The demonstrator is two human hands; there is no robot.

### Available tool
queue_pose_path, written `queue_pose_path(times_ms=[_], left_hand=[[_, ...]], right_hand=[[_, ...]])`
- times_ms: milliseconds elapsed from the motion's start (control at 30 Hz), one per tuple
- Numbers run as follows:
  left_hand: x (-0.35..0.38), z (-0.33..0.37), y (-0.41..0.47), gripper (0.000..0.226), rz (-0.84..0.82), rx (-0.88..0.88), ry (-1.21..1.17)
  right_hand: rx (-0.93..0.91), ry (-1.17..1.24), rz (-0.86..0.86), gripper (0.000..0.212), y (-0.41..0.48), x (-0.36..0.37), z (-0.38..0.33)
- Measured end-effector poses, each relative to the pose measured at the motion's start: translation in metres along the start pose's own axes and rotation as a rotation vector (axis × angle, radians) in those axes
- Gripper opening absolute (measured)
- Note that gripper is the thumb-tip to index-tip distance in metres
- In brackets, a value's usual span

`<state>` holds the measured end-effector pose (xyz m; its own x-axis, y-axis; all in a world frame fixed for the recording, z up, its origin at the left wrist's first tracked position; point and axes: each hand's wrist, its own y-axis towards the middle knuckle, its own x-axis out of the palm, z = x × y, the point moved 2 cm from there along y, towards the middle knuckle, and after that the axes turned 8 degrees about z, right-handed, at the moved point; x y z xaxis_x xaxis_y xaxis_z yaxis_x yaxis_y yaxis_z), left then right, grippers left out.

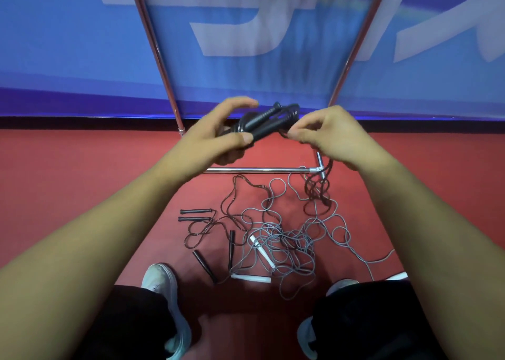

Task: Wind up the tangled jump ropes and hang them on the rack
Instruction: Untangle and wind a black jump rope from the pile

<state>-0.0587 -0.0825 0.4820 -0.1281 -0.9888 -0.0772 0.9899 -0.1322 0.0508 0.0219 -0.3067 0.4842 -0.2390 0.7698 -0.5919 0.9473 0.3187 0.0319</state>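
1. Left hand (218, 141): the thumb and curled lower fingers grip a pair of black handles (269, 123), laid side by side and pointing far-right. The index finger is lifted above them.
2. Right hand (336, 135): the thumb and fingertips pinch the black rope (318, 187) just beside the handles' far ends. The other fingers are curled in.
3. From that pinch the black rope drops below the right wrist as a dark bundle reaching the red floor (82, 182).
4. Rack (259, 170): a chrome base bar lies on the floor under the hands. Two uprights rise far left and far right against a blue banner (82, 45).
5. Grey rope (289, 239): a loose tangle nearer than the base bar, with two white handles (262, 253) lying in it.
6. Floor handles (195, 211): two black ones lie parallel, left of the tangle, and two more lie nearer.
7. Shoes (161, 280): one at each near side of the tangle.
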Motion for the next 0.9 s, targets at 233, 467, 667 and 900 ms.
queue_pose_path(times_ms=[233,467,667,900], left_hand=[[-0.009,0.003,0.006,0.018,0.235,-0.049,-0.032],[-0.028,0.006,0.011,0.008,0.343,-0.074,0.206],[-0.034,-0.002,0.011,0.012,0.412,-0.064,0.459],[-0.033,0.0,0.012,0.023,0.487,-0.056,0.655]], right_hand=[[0.06,0.043,-0.204,0.014,-0.005,0.012,-0.003],[0.078,0.149,-0.24,0.014,-0.011,0.013,-0.018],[0.066,0.093,-0.269,0.018,-0.014,0.02,-0.02],[0.048,0.022,-0.232,0.03,-0.017,0.02,-0.025]])
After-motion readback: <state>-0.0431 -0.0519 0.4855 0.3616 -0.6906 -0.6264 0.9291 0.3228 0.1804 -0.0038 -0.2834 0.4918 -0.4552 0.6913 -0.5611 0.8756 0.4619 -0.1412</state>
